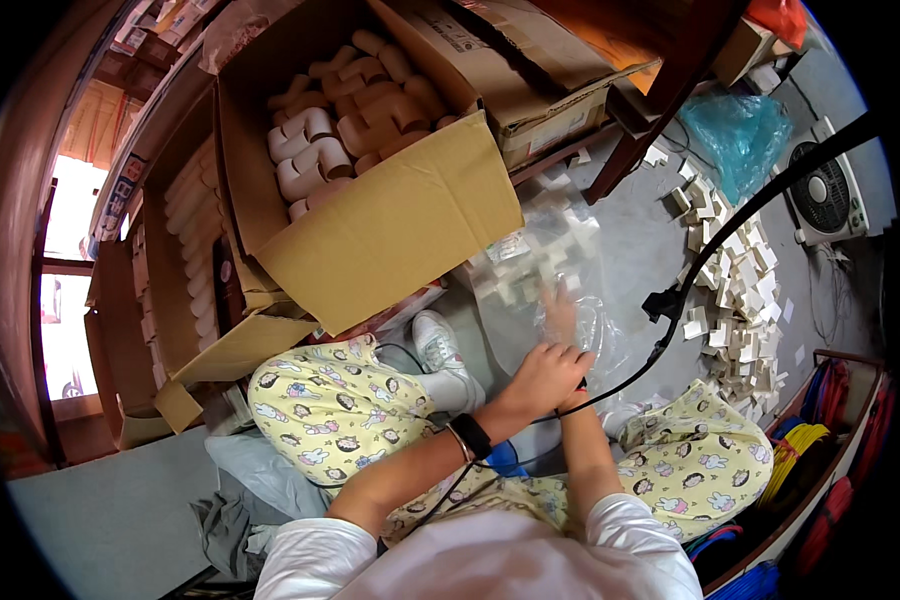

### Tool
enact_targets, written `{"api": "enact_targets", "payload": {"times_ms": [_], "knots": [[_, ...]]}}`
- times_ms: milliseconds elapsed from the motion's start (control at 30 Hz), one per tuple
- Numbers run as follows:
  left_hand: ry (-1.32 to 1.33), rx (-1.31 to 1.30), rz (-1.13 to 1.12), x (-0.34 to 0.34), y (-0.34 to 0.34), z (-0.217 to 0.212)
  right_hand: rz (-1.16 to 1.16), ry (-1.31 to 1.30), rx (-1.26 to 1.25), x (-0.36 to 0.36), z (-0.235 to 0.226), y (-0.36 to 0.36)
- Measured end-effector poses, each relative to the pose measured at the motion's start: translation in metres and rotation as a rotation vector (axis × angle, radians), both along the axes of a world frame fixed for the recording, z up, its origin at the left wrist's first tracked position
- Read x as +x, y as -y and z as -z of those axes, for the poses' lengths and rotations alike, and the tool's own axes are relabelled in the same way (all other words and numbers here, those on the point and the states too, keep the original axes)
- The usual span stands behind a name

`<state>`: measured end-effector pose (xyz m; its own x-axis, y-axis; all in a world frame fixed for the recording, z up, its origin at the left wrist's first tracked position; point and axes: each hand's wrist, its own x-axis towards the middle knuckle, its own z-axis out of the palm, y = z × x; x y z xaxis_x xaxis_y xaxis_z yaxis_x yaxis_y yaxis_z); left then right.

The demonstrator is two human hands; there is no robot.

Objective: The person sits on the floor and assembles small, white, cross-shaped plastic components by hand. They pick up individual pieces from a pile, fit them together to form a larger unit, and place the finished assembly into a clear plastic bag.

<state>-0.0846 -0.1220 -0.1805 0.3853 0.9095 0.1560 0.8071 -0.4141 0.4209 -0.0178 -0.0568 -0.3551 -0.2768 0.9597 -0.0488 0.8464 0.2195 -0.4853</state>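
I sit on the floor in yellow patterned trousers, with a clear plastic bag (535,255) of small white fittings lying in front of me. My right hand (560,308) reaches into the bag's mouth and is blurred behind the plastic, so its grip is unclear. My left hand (543,378), with a dark band on its wrist, is closed at the bag's near edge, just over my right wrist. A black cable (670,330) runs past both hands.
A large open cardboard box (390,215) of white and tan pipe elbows stands at left. A heap of white fittings (740,290) covers the floor at right, with a blue bag (740,130), a small fan (825,195) and coloured wire coils (805,450).
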Motion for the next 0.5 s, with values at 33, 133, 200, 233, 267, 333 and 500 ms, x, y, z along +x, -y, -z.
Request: {"api": "enact_targets", "payload": {"times_ms": [33,133,200,233,267,333,500], "knots": [[-0.027,0.006,-0.012,0.002,0.002,-0.008,-0.013,-0.025,-0.013,0.002,0.002,0.001],[0.002,-0.008,0.043,0.007,0.007,-0.003,-0.002,-0.073,0.075,0.009,0.006,0.000],[0.028,-0.087,0.120,0.007,0.006,0.001,0.052,-0.065,0.293,0.013,0.009,-0.008],[0.032,-0.121,0.106,0.005,0.008,0.002,0.043,-0.056,0.351,0.006,0.003,-0.015],[0.036,-0.154,0.091,0.002,0.009,0.004,0.036,-0.047,0.410,0.000,-0.003,-0.026],[0.076,-0.185,0.106,0.002,0.005,0.005,0.073,-0.055,0.451,0.000,-0.006,-0.040],[0.194,-0.174,0.142,-0.005,-0.003,0.003,0.106,-0.081,0.317,-0.015,-0.018,-0.065]]}}
